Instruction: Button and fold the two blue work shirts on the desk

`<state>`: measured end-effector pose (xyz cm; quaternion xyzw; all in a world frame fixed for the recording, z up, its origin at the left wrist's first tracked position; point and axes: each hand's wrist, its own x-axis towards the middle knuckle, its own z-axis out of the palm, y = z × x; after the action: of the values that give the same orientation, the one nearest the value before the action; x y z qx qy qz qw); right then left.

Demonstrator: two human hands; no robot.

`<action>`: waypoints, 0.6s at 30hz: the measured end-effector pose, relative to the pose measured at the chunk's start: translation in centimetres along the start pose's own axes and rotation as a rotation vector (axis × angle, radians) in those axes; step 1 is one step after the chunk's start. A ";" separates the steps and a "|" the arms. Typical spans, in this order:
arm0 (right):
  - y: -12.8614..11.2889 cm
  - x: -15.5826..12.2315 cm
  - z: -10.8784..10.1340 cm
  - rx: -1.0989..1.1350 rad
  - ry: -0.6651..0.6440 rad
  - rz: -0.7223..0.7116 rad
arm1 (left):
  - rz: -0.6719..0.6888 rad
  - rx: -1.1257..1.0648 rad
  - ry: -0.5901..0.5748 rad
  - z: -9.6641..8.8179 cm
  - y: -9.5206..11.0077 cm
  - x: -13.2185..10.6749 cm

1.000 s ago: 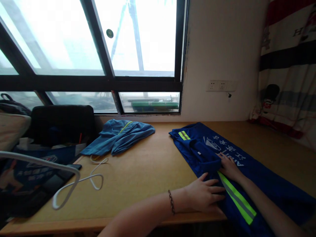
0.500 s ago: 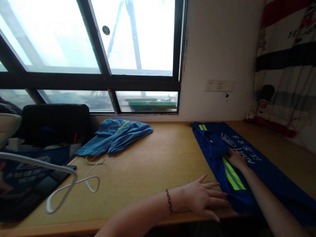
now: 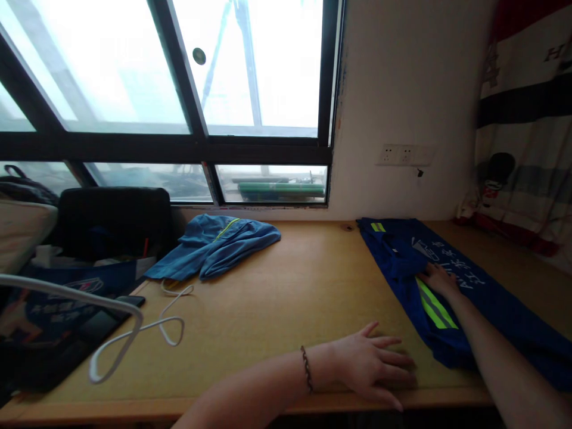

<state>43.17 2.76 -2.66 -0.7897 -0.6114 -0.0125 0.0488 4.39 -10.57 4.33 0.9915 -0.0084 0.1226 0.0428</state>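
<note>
A dark blue work jacket [image 3: 496,310] with white lettering and yellow-green reflective strips lies folded lengthwise on the right part of the wooden table [image 3: 286,310]. My right hand [image 3: 441,281] rests on it beside a folded-over part, above the larger strip; its fingers lie along the fabric, and the fingertips are partly lost in the dark cloth. Near the table's front edge, my left hand [image 3: 373,364] is open with fingers spread, palm down and holding nothing. A small gap separates its fingertips from the jacket's edge. A dark bracelet [image 3: 306,368] circles the left wrist.
A lighter blue garment [image 3: 223,247] lies crumpled at the back left. In front of it loops a white cable [image 3: 167,322], close to a dark phone-like object [image 3: 131,300]. A black chair [image 3: 114,223] and printed bag [image 3: 75,304] stand left; a patterned curtain [image 3: 522,143] hangs right.
The view has turned slightly left. The jacket's near edge has drawn away from my left hand, leaving bare table between them. My right hand stays on the jacket.
</note>
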 end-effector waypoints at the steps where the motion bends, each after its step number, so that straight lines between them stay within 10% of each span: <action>1: 0.3 0.3 0.1 0.000 -0.003 0.001 | -0.001 0.013 0.004 0.1 0.0 0.0; 8: 1.3 1.3 1.0 0.007 0.001 0.038 | -0.316 0.163 0.035 -0.6 -5.7 -2.2; 13: 1.1 1.0 0.5 0.041 0.021 -0.003 | -1.250 0.493 0.245 -4.0 -13.9 -11.5; 18: -0.3 -0.1 -0.8 0.169 0.101 0.027 | -2.011 0.640 0.441 -6.1 -15.3 -24.4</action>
<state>42.91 2.70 -1.81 -0.7895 -0.5961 0.0001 0.1462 -20.34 5.32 2.97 0.4652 0.8506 0.2035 -0.1368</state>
